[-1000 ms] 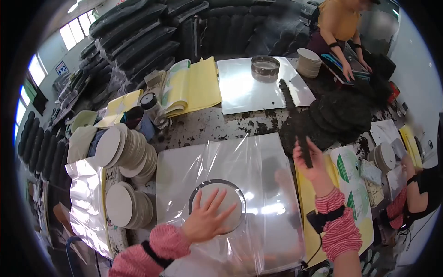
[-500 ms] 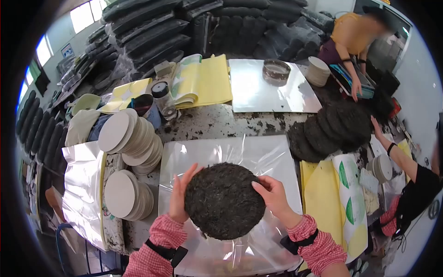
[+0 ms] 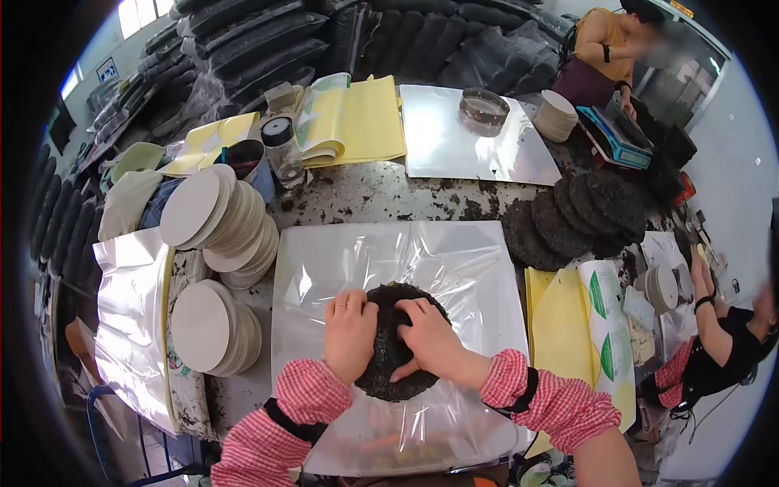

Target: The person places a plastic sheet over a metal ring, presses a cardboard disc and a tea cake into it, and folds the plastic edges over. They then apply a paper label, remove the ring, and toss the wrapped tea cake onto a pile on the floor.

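A dark, rough, round pressed cake (image 3: 396,391) lies flat on the clear plastic film (image 3: 324,252) in front of me. My left hand (image 3: 350,333) is at its left side, fingers bent over the top with the tips on its surface. From the right, my right hand (image 3: 430,339) reaches across it, fingers curled near the middle and thumb lower down. Both hands grip the cake, and they hide much of its upper face. A glossy dark hollow or crease shows between them. Similar dark cakes (image 3: 560,223) lie overlapped in a pile at the back right.
Stacks of pale round discs (image 3: 199,329) stand at left, beside more film (image 3: 130,325). Yellow printed sheets (image 3: 560,325) lie at right. Behind are a lidded jar (image 3: 282,154), a metal sheet (image 3: 430,130) and a clear ring (image 3: 484,109). Two co-workers (image 3: 600,49) are at right.
The cake, held up by its edges before, is now down on the film. My hands have moved inward over it. The far co-worker has straightened up; the near one has drawn their arm back.
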### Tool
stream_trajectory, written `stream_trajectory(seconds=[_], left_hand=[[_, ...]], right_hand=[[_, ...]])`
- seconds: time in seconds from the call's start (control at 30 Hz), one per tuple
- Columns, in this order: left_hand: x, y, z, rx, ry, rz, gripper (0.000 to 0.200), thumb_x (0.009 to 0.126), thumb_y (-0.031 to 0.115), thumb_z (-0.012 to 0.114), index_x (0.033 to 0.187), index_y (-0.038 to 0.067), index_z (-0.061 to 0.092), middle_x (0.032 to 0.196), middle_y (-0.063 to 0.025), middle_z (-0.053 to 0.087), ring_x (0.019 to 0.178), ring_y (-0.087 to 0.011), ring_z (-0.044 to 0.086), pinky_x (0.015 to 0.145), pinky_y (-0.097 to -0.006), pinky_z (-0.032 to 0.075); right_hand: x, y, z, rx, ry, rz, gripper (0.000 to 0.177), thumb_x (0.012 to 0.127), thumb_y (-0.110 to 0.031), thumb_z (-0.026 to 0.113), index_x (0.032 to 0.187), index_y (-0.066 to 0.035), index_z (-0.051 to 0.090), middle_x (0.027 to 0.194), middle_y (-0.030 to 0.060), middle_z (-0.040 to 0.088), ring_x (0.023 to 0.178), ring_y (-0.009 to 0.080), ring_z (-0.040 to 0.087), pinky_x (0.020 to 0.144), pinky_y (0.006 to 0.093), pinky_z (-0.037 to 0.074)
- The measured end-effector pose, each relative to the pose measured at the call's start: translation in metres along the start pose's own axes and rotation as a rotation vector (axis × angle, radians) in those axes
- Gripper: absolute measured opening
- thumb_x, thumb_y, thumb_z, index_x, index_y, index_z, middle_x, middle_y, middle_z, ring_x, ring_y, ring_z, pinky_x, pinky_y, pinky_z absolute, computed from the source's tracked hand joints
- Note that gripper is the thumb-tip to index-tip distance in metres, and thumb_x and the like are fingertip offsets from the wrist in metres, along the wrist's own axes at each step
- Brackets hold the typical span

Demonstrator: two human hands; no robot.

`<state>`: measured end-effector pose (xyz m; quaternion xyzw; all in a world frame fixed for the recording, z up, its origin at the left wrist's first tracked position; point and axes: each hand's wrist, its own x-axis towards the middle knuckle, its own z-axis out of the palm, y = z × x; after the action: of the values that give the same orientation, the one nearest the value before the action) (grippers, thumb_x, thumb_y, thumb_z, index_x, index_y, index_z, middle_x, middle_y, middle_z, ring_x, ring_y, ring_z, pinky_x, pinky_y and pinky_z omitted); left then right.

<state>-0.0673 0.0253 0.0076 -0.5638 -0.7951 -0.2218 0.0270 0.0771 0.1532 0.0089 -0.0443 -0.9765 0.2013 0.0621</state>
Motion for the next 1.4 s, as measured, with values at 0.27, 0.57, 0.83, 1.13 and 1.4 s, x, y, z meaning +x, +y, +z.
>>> stream_trajectory(seconds=[0.27,0.57,0.83,1.13,1.4], left_hand=[[0.0,0.004,0.029,0.199,-0.505,0.116,0.075,0.062,0.023,0.084,0.122,-0.008,0.051,0.115,-0.0136,0.051,0.108,-0.027,0.057,0.082,-0.0341,0.056],[-0.013,-0.006,-0.005,-0.022,-0.369,0.445,0.021,0.083,0.025,0.065,0.089,0.004,0.064,0.094,-0.0078,0.057,0.094,-0.0242,0.057,0.081,-0.0363,0.048],[-0.035,-0.009,-0.027,-0.082,-0.365,0.434,0.024,0.089,0.027,0.064,0.097,0.004,0.063,0.097,-0.0106,0.063,0.101,-0.0269,0.059,0.092,-0.04,0.044],[-0.107,-0.064,-0.114,-0.836,-0.741,-0.725,0.023,0.09,0.002,0.061,0.113,-0.003,0.061,0.084,-0.0173,0.067,0.073,-0.0238,0.069,0.069,-0.0325,0.058],[-0.132,-0.09,-0.058,0.001,-0.142,0.045,0.047,0.078,0.021,0.077,0.119,0.005,0.062,0.117,-0.0147,0.064,0.112,-0.0302,0.061,0.095,-0.0399,0.049]], right_hand=[[0.012,-0.012,0.036,-0.231,0.006,0.235,0.099,0.04,-0.032,0.091,0.123,0.003,0.05,0.121,0.0166,0.05,0.111,0.033,0.05,0.091,0.0407,0.047],[-0.001,-0.003,0.022,-0.207,0.041,-0.083,0.054,0.066,-0.04,0.081,0.1,-0.004,0.06,0.096,0.0096,0.058,0.095,0.0263,0.056,0.085,0.0383,0.044],[-0.039,0.003,-0.014,-0.057,-0.11,-0.198,0.03,0.083,-0.033,0.071,0.083,-0.005,0.064,0.082,0.0106,0.062,0.085,0.0287,0.059,0.084,0.0408,0.047],[-0.157,0.016,-0.052,0.825,0.142,1.016,0.039,0.081,-0.003,0.072,0.118,0.001,0.059,0.084,0.0101,0.067,0.076,0.0208,0.066,0.074,0.0343,0.054],[-0.161,0.072,-0.043,0.618,0.676,0.708,0.028,0.092,-0.004,0.059,0.12,0.0,0.06,0.089,0.0063,0.067,0.075,0.0128,0.065,0.07,0.0261,0.055]])
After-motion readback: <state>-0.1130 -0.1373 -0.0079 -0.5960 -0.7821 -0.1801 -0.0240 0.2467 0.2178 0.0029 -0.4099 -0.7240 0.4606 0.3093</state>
